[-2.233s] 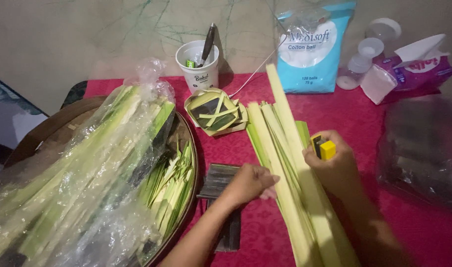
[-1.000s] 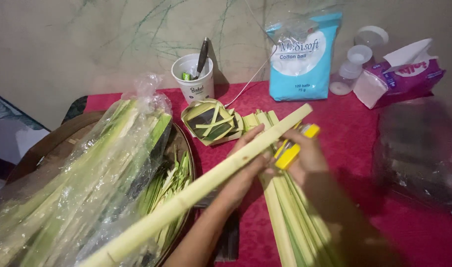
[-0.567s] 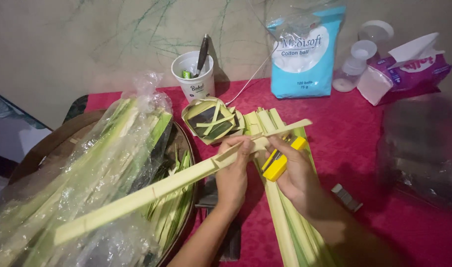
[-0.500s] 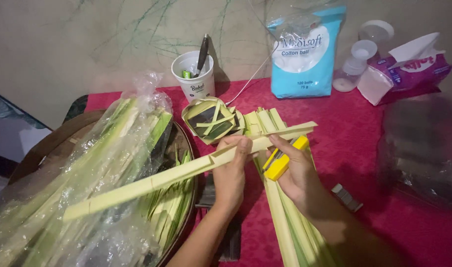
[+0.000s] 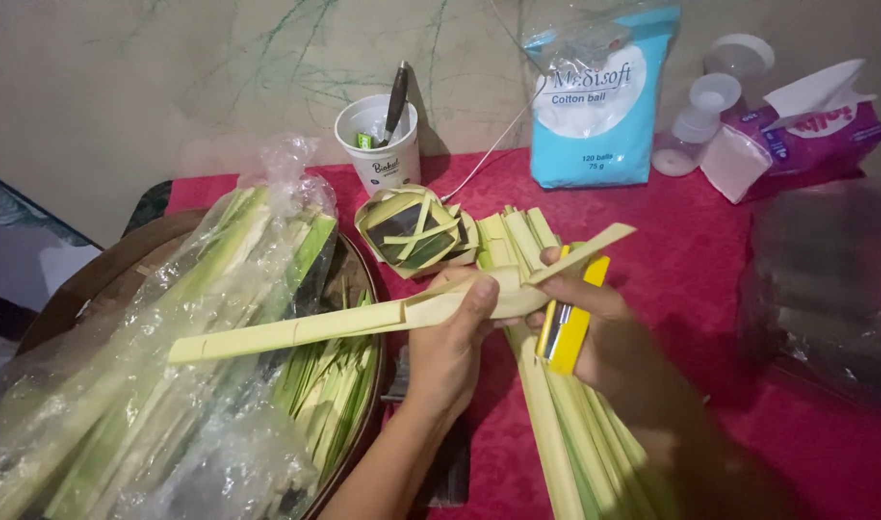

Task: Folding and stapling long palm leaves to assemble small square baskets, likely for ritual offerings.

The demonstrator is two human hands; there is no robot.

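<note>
A long pale palm leaf strip (image 5: 363, 323) is held above the table by both hands. The left hand (image 5: 450, 342) is closed around the strip near its middle, with the thumb pressed on its upper side, and the free end of the strip reaches out to the left over the plastic bag of leaves (image 5: 161, 376) that lies in a round brown tray (image 5: 94, 265). The right hand (image 5: 604, 327) is closed on a yellow stapler (image 5: 570, 318), while its fingers also pinch the right end of the strip, which is bent upward there. Under the hands, a pile of cut leaf strips (image 5: 556, 433) is spread on the red tablecloth (image 5: 806, 453). A small woven leaf basket (image 5: 412, 229) is seen just behind the hands, near a white cup (image 5: 378, 144).
</note>
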